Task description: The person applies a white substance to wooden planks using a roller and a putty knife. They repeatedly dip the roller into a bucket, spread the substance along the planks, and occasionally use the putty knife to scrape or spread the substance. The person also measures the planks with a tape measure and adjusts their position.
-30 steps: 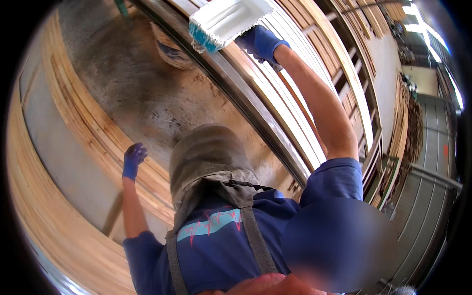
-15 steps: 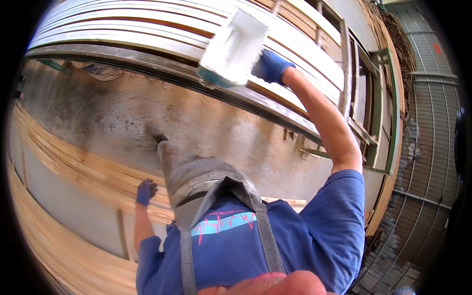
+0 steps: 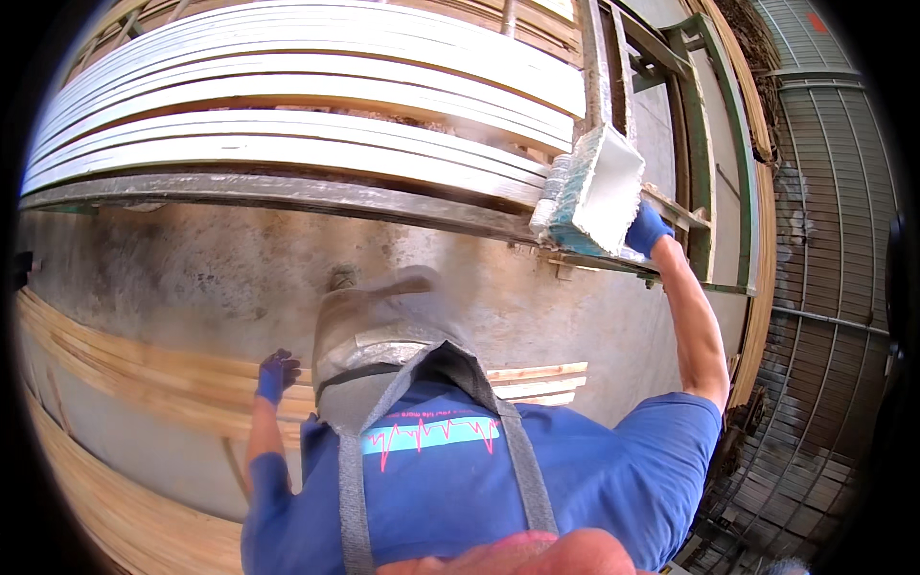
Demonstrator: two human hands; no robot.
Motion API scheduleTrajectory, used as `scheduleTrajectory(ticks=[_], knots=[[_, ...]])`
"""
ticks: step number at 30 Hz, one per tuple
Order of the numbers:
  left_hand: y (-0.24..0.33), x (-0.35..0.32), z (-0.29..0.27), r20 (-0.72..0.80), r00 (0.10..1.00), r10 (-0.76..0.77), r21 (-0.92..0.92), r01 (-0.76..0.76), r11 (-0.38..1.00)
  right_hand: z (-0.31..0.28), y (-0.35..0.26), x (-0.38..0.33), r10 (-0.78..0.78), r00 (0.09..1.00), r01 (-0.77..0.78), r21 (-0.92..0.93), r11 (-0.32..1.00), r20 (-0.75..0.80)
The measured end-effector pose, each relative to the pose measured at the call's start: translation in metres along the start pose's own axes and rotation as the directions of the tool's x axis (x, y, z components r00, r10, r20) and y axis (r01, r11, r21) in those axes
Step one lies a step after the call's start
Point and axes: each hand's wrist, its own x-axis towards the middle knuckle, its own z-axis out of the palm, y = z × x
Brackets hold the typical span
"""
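Observation:
In its blue glove, my right hand (image 3: 648,230) is closed at the right side of a white, paint-caked hopper (image 3: 602,187) with bluish sides. Its grip itself is mostly hidden. A white, ribbed roller (image 3: 552,192) shows along the hopper's left side, at the right end of the nearest white-coated boards (image 3: 287,153). My left hand (image 3: 277,375), also gloved, hangs low on the left with its fingers apart. It holds nothing and appears over a stack of bare wooden strips (image 3: 153,350).
A grey metal rail (image 3: 287,192) runs along the near side of the white boards. At the right stands a green metal frame (image 3: 709,153). Wire mesh (image 3: 824,220) lies beyond it. More bare wood (image 3: 125,489) is at the lower left, and concrete floor (image 3: 240,259) lies between.
My right hand has carried the hopper rightward to the boards' right end, and the hopper has turned so its roller shows. My left hand still hangs with fingers apart.

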Motion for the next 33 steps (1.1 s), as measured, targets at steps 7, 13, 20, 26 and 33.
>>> scheduleTrajectory(ticks=[7,13,20,26,33], knots=[[0.01,0.004,0.102,-0.104,0.993,-0.054,0.042,0.059,0.997,-0.027,0.055,-0.002,0.09,0.996,-0.09,-0.071,0.993,0.011],[-0.036,-0.02,0.186,-0.046,0.985,-0.163,0.01,0.164,0.986,-0.049,0.099,0.023,-0.164,0.964,0.176,0.04,0.984,-0.21],[0.101,-0.139,0.204,0.164,0.911,0.379,-0.058,-0.374,0.925,-0.017,-0.006,0.111,-0.278,0.943,0.293,0.064,0.954,-0.182],[0.377,-0.214,0.288,0.276,0.451,0.849,0.467,-0.835,0.292,-0.041,0.022,0.049,-0.281,0.931,0.319,0.147,0.936,-0.233],[0.55,-0.17,0.433,0.451,0.362,0.816,0.761,-0.633,-0.14,-0.059,0.058,0.03,-0.095,0.989,0.102,0.055,0.993,-0.117]])
